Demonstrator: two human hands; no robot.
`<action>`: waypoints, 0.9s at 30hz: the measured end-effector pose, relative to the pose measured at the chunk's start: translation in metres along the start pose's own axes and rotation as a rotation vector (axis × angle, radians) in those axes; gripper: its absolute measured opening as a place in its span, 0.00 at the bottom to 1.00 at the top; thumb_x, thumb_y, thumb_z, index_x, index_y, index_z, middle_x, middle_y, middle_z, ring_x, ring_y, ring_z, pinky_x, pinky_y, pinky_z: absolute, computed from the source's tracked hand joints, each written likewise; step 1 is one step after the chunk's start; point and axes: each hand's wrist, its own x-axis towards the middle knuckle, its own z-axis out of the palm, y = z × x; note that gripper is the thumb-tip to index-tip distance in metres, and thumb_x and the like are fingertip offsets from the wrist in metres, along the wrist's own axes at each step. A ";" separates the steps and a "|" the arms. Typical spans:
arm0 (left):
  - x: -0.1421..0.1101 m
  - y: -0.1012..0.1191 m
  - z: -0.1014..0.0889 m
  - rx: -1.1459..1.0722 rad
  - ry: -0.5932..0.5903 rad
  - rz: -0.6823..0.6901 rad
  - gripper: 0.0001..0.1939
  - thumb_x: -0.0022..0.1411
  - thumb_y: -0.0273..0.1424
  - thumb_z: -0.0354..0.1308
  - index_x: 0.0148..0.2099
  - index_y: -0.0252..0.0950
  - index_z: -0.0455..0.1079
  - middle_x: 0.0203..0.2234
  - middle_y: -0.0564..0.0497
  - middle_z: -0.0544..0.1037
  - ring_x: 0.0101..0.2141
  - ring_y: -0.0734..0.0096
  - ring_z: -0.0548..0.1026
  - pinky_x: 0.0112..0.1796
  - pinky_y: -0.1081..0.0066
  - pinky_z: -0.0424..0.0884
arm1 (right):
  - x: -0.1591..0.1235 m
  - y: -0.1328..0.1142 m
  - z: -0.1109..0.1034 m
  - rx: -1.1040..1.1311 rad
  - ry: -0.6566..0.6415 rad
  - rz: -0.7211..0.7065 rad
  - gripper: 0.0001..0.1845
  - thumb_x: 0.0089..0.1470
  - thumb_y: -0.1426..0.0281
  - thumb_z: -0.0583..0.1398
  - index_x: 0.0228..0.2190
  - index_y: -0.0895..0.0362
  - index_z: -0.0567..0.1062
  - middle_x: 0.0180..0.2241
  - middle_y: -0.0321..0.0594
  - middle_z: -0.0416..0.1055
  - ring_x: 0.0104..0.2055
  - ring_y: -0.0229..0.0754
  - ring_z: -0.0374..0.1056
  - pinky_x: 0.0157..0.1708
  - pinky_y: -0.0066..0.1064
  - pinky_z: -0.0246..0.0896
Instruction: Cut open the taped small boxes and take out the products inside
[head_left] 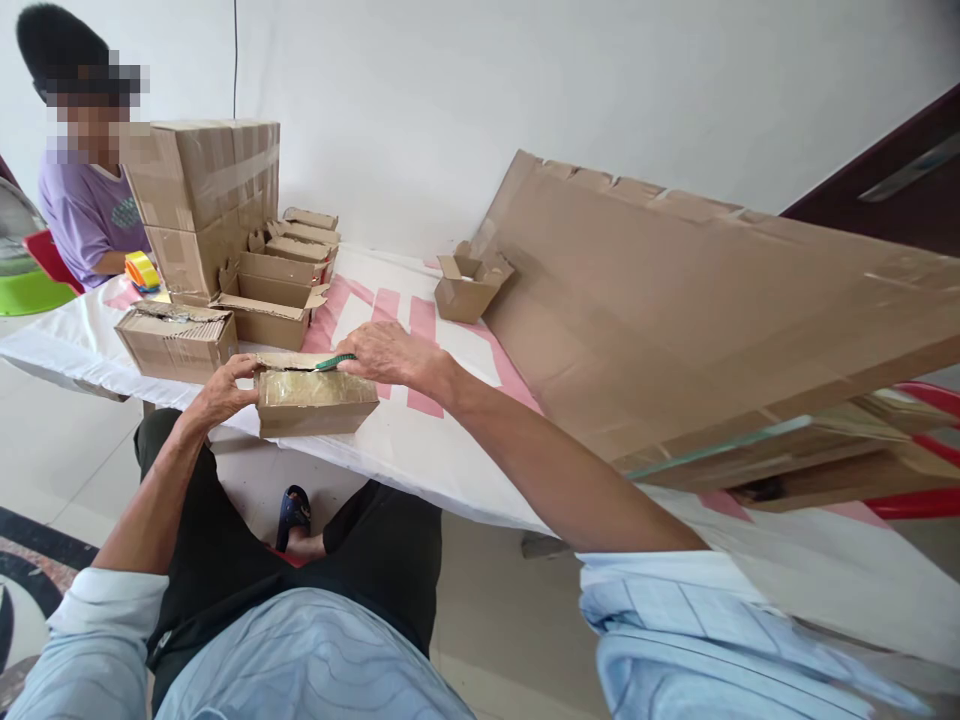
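A small cardboard box point(319, 402) with clear tape over its top and side sits at the near edge of the table. My left hand point(225, 392) grips its left end, thumb at the side and fingers at the top corner. In my right hand point(386, 352) is a slim green-handled knife point(335, 362), held low along the box's top seam, where a dark gap shows. The knife's blade cannot be made out. Just left of my left hand stands another taped box point(178, 340) with a ragged top. Behind is an open box point(271, 300) with raised flaps.
Taped boxes point(206, 190) are stacked at the back left, near a yellow tape roll point(141, 271) and a seated person point(90, 205). A small open box point(469, 285) stands beside a large leaning cardboard carton point(675, 300). A white-and-pink sheet point(450, 480) covers the table.
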 end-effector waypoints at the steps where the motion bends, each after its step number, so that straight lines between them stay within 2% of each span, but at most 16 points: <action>1: 0.001 0.001 -0.001 -0.003 -0.012 -0.002 0.19 0.59 0.37 0.71 0.52 0.42 0.89 0.57 0.43 0.87 0.62 0.48 0.79 0.65 0.52 0.77 | -0.002 0.006 0.002 -0.021 0.002 0.007 0.16 0.77 0.63 0.62 0.50 0.52 0.91 0.46 0.47 0.89 0.48 0.52 0.80 0.39 0.36 0.57; 6: 0.007 0.003 -0.010 0.024 -0.063 -0.051 0.23 0.57 0.38 0.73 0.55 0.45 0.90 0.61 0.44 0.87 0.64 0.43 0.78 0.64 0.49 0.78 | -0.012 0.033 0.005 -0.046 0.000 0.025 0.16 0.79 0.60 0.62 0.49 0.51 0.91 0.46 0.48 0.88 0.50 0.54 0.81 0.42 0.37 0.61; 9: 0.010 0.002 -0.011 0.052 -0.067 -0.076 0.25 0.55 0.38 0.72 0.56 0.44 0.90 0.61 0.44 0.86 0.63 0.44 0.79 0.63 0.49 0.79 | -0.015 0.045 0.004 -0.029 0.034 0.028 0.15 0.78 0.60 0.64 0.48 0.51 0.91 0.48 0.48 0.88 0.51 0.55 0.82 0.44 0.39 0.64; 12: 0.013 0.002 -0.010 0.056 -0.069 -0.078 0.25 0.54 0.39 0.71 0.55 0.44 0.90 0.60 0.45 0.87 0.62 0.46 0.79 0.63 0.52 0.78 | -0.017 0.049 0.008 0.003 0.053 0.050 0.15 0.77 0.58 0.65 0.47 0.50 0.91 0.47 0.47 0.88 0.51 0.56 0.82 0.46 0.40 0.65; 18: 0.013 0.006 -0.007 0.059 -0.084 -0.080 0.24 0.55 0.38 0.70 0.54 0.44 0.90 0.57 0.45 0.87 0.62 0.48 0.79 0.63 0.55 0.78 | -0.021 0.059 0.017 -0.089 -0.022 0.066 0.18 0.79 0.60 0.61 0.51 0.49 0.91 0.50 0.48 0.88 0.54 0.57 0.80 0.45 0.39 0.64; 23: 0.012 0.004 -0.007 0.034 -0.089 -0.070 0.24 0.55 0.37 0.69 0.55 0.44 0.90 0.59 0.46 0.86 0.63 0.48 0.79 0.64 0.55 0.76 | -0.043 0.098 0.022 0.032 0.090 0.096 0.16 0.76 0.59 0.64 0.52 0.46 0.92 0.48 0.46 0.88 0.49 0.54 0.79 0.44 0.39 0.64; 27: 0.011 0.002 -0.005 0.019 -0.077 -0.047 0.21 0.57 0.39 0.71 0.52 0.44 0.90 0.60 0.45 0.86 0.65 0.48 0.77 0.68 0.54 0.75 | -0.069 0.119 0.050 0.282 0.270 0.146 0.17 0.74 0.59 0.62 0.50 0.50 0.91 0.43 0.42 0.88 0.42 0.50 0.78 0.41 0.37 0.64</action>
